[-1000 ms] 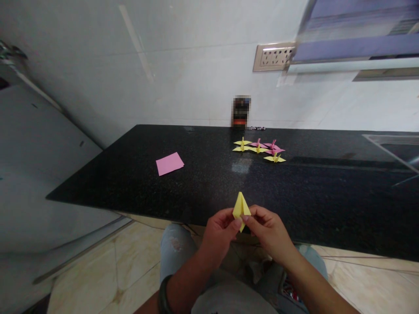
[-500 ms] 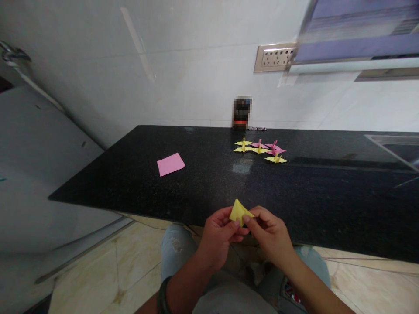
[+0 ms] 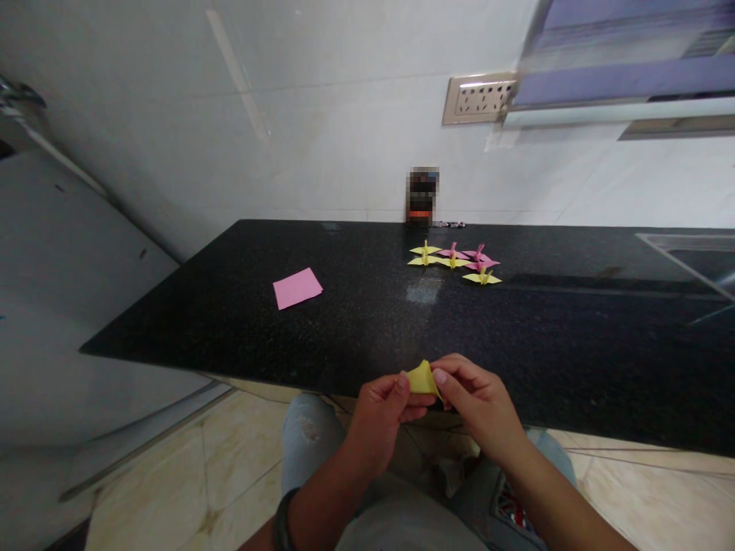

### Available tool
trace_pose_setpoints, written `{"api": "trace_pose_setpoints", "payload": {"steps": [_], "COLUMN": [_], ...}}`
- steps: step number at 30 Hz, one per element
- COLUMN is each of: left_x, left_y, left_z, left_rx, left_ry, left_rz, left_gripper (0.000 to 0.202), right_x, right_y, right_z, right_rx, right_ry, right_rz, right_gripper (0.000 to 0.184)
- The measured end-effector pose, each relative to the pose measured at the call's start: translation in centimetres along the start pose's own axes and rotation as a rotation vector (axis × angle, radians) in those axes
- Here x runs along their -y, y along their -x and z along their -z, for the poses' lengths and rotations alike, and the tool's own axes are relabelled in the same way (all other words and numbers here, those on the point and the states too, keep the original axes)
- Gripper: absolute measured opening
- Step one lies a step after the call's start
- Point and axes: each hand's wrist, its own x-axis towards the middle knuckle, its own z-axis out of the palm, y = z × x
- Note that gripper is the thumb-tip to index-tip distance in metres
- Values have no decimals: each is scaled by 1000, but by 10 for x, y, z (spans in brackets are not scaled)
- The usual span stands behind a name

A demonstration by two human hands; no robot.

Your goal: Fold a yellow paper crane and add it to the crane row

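Note:
A partly folded piece of yellow paper (image 3: 423, 379) is held between my two hands above the counter's front edge. My left hand (image 3: 386, 409) pinches its left side, thumb on top and fingers beneath. On the right side, my right hand (image 3: 474, 394) grips the paper between thumb and index finger. Several folded paper cranes (image 3: 453, 262), some yellow and some pink, stand close together farther back on the counter. To the left lies a small stack of pink square paper (image 3: 297, 288).
The black stone counter (image 3: 356, 329) runs along a white tiled wall. A blurred-out dark object (image 3: 421, 197) stands against the wall, with a small chain (image 3: 451, 225) beside it. At the far right is a sink edge (image 3: 683, 264). A socket panel (image 3: 479, 99) sits on the wall.
The yellow paper has been turned in my fingers, its pointed flap now lower and bent. My right thumb has moved up to its right edge. My left thumb has slid to the paper's left side.

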Motion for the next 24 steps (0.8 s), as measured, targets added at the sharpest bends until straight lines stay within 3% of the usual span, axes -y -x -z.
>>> {"api": "trace_pose_setpoints", "payload": {"steps": [11,24], "left_x": [-1,-2], "left_y": [-1,0], "left_z": [0,0], "left_rx": [-7,-48], "left_ry": [-74,-232], "left_rz": [14,-42], "left_gripper": [33,35], "right_x": [2,2], "right_y": [0,1], "right_z": [3,4], "right_rx": [44,3], "right_ry": [87,202], "right_rz": [11,135], "right_gripper": [19,15]}}
